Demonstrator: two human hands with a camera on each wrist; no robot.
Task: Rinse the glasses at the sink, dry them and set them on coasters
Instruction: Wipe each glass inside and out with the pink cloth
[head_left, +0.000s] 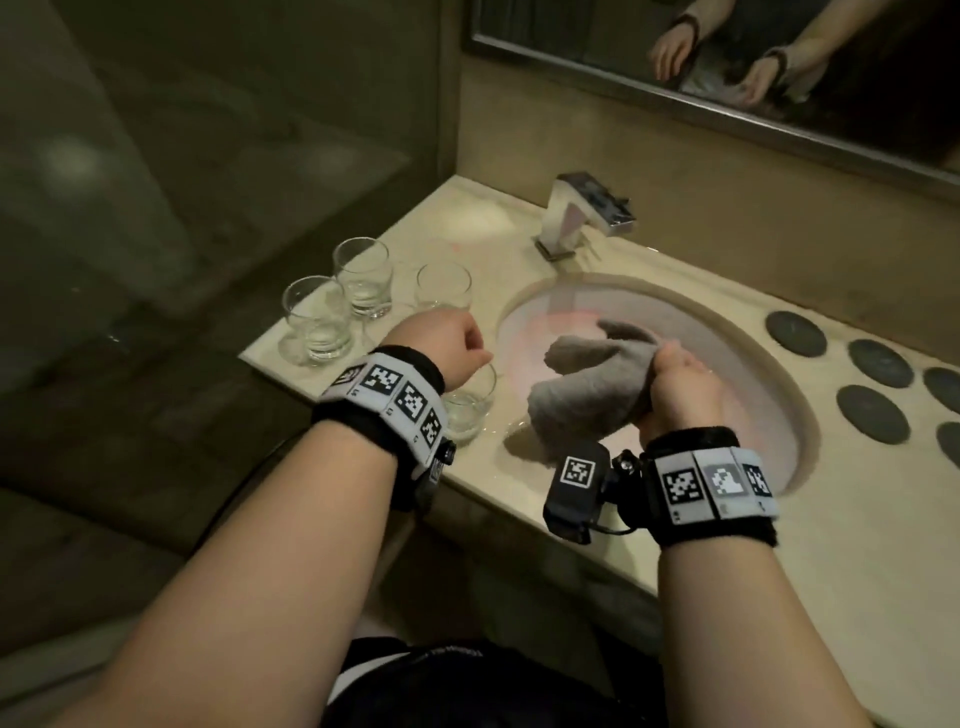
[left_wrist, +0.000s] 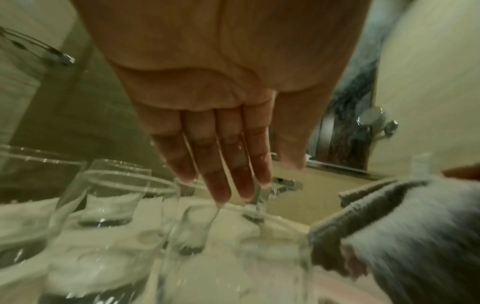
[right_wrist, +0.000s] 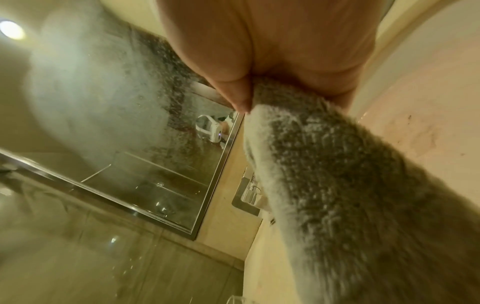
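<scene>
Several clear glasses stand on the counter left of the sink: three (head_left: 317, 322), (head_left: 363, 278), (head_left: 444, 286) in a group, and a fourth glass (head_left: 470, 410) at the basin's edge. My left hand (head_left: 467, 348) hovers over that fourth glass; in the left wrist view its wet fingers (left_wrist: 221, 185) are straight and reach down to the rim of the glass (left_wrist: 233, 257). My right hand (head_left: 675, 374) grips a bunched grey towel (head_left: 587, 379) over the sink basin (head_left: 737, 353). The thumb (right_wrist: 239, 96) presses into the towel (right_wrist: 337, 185). Dark round coasters (head_left: 795, 332), (head_left: 880, 364), (head_left: 872, 413) lie right of the basin.
A chrome faucet (head_left: 587, 213) stands behind the basin, with a framed mirror (head_left: 727, 98) on the wall above it. The pale stone counter (head_left: 857, 545) ends just left of the glasses, beside a glass partition (head_left: 156, 182). More coasters sit at the far right edge.
</scene>
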